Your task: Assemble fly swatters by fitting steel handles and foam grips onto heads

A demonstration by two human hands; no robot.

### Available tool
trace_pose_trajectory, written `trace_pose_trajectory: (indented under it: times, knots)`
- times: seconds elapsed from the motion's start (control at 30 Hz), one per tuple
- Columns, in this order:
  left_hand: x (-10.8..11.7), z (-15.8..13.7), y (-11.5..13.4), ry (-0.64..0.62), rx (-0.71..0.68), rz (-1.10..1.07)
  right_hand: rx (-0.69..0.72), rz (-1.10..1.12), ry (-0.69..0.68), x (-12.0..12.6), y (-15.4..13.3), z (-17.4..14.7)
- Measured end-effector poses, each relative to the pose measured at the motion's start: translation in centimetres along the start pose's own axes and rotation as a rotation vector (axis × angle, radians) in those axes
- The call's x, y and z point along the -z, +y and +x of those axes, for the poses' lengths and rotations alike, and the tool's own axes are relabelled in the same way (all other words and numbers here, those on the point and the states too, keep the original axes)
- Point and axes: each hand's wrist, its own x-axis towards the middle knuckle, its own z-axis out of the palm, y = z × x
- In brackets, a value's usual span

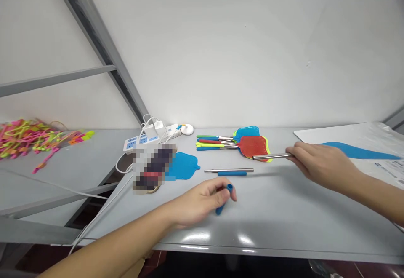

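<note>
Table (284, 210): a smooth grey top with a dull shine carried everything within reach.
Plastic bag (362, 143): a clear, crinkled sheet lay flat at the far right, with a long blue shape showing through it.
Swatter stack (249, 143): flat mesh heads in orange, blue and yellow-green lay piled near the wall, their thin coloured handles pointing left.
Blue head (183, 165): one loose mesh head, flat and rounded with a short neck, lay left of centre.
Power strip (142, 141): a white block with blue sockets sat by the wall, cables and chargers plugged in.
Right hand (318, 162): its fingers were closed on one end of a metal rod (271, 156), a slim, shiny tube that stuck out leftward from the fingertips, its far end over the orange head.
Left hand (197, 202): it rested on the table, thumb and fingers pinched shut around a blue grip (224, 198), a short round sleeve that poked out to the right of the fingertips.
Spare rod (229, 171): a second metal tube with a blue sleeve beside it lay between the two hands, touched by neither.
</note>
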Motion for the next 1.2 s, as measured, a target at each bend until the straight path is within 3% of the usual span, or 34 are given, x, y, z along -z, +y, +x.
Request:
trace_pose_trajectory:
  times: [0.1, 0.2, 0.33, 0.43, 0.53, 0.77, 1.2]
  knots:
    - [-1.6, 1.9, -0.5, 0.07, -0.168, 0.177, -0.019, -0.01, 0.06, -1.5, -1.2, 1.2]
    - [-1.6, 3.0, -1.3, 0.164, -0.29, 0.413, -0.056, -0.024, 0.133, -2.9, -2.0, 2.1]
    - [-0.5, 3.5, -2.7, 0.113, -0.467, 0.941, -0.092, 0.0, 0.221, -5.0, -2.2, 2.3]
    - [-0.1, 3.7, -3.4, 0.118, -0.471, 1.165, -0.084, 0.025, 0.337, -6.1, -2.2, 2.2]
    - [0.0, 4.0, -3.6, 0.184, -0.419, 1.219, -0.073, 0.023, 0.42, -6.5, -1.9, 2.1]
    - [1.0, 4.5, -4.0, 0.369, -0.346, 1.214, -0.144, 0.07, 0.401, -6.4, -0.9, 2.2]
    - [1.1, 5.0, -4.1, 0.422, -0.286, 1.117, -0.133, 0.089, 0.389, -7.1, -0.8, 1.8]
